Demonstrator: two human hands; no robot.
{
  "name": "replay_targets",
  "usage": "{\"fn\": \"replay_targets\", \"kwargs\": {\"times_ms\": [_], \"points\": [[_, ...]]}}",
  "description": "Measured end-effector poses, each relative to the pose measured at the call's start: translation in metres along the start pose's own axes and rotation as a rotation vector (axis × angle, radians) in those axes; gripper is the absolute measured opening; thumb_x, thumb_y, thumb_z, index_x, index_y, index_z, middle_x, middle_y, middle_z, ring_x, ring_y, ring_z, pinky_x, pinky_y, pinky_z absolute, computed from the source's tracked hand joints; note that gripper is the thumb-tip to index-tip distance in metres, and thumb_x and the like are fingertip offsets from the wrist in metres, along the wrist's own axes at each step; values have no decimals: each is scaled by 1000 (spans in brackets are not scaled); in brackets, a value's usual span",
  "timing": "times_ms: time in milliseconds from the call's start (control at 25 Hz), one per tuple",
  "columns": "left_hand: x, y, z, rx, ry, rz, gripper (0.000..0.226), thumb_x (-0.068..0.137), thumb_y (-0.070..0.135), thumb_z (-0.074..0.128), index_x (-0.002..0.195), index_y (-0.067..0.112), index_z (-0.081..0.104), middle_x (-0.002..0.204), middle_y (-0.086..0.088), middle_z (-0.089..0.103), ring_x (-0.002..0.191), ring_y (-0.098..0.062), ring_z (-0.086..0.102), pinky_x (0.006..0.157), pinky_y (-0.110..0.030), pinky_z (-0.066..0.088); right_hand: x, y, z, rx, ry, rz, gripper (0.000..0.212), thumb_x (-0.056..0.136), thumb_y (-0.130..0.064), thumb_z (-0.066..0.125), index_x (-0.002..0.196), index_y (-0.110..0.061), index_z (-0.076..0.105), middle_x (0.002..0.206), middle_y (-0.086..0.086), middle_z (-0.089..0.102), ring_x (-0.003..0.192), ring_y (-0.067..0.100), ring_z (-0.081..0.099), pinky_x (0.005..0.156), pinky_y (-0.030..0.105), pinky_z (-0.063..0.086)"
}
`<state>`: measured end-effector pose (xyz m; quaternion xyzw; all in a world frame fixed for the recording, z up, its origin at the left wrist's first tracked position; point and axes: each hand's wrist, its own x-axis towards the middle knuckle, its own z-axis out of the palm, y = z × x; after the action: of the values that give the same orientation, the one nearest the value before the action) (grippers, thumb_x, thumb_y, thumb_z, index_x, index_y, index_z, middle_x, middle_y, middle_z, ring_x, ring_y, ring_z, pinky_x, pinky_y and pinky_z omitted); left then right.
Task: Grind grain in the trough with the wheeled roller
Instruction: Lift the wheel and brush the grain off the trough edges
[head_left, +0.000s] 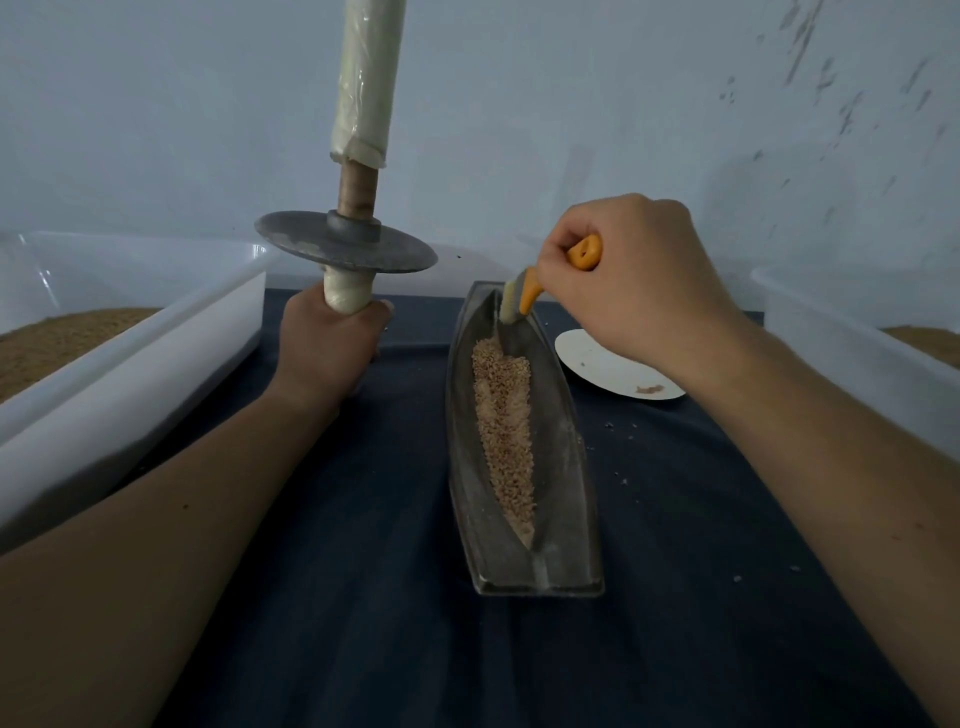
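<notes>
Item 1. Trough (567, 499): grey metal, boat-shaped, laid on the worktop (363, 519) just right of centre, its long axis running from 12 to 6 o'clock. The far tip is partly covered by the brush.

Item 2. Grain (503, 431): a pale tan strip lying along the trough's groove, wider toward 12 o'clock and tapering toward 6. A few stray specks are seen on the dark blue cloth at 3 o'clock of the trough.

Item 3. Wheeled roller (345, 241): held upright at 11 o'clock, clear of the trough, the grey disc lying flat. The upper wrapped handle is cut off by the top edge. The lower handle end is hidden inside the fist.

Item 4. Left hand (330, 343): fingers curled tightly round the roller's lower handle, just beneath the disc.

Item 5. Right hand (628, 280): at 1 o'clock, closed in a fist round an orange-handled brush (530, 293). The handle's middle is concealed by the fingers. The bristles are set down into the trough's far end.

Item 6. Plate (597, 364): white, at 2 o'clock of the trough, partly hidden behind the right wrist. A small brownish smear on it cannot be made out.

Item 7. Left bin (130, 332) at 9 o'clock and right bin (852, 353) at 3 o'clock: translucent plastic, both cut off by the frame edges, brown grainy contents only partly visible.
</notes>
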<state>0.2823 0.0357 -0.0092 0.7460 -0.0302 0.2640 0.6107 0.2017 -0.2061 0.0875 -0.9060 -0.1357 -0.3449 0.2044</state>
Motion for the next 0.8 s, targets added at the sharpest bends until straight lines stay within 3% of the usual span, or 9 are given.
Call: {"fn": "replay_targets", "kwargs": {"times_ms": [240,320,440,600,800], "points": [[0,1,-1,-21,13,-11,21,81,30,70,73,13,61,56,1,60,52,-9,57,51,-21,48,-10,-2,19,-34,-179,-53,15,93,-28,61,88,-23,74,78,-8,66,72,9,60,61,23,43],[-1,1,-1,-42,21,-10,22,82,28,70,72,11,60,54,1,58,50,-9,56,50,-21,47,-7,-4,12,-18,-249,-31,15,88,-31,62,78,-27,72,71,-10,65,64,6,60,54,20,40],[-1,1,-2,-57,37,-16,23,83,27,70,73,9,59,53,0,57,49,-9,55,49,-21,48,-1,-4,2,51,-182,-4,19,85,-32,63,68,-26,70,54,-11,60,49,0,54,42,8,34],[-1,1,-1,-47,40,-10,22,84,27,70,77,8,61,55,0,58,50,-9,56,49,-20,48,-6,-9,7,40,-171,-28,14,90,-31,63,79,-29,71,68,-14,62,63,3,58,54,14,36],[-2,2,0,-47,29,-5,24,85,26,69,78,4,61,55,-3,56,49,-9,54,47,-19,48,-10,-9,15,115,-244,-34,11,92,-36,67,84,-31,72,71,-17,65,66,-4,60,51,7,36]]}}
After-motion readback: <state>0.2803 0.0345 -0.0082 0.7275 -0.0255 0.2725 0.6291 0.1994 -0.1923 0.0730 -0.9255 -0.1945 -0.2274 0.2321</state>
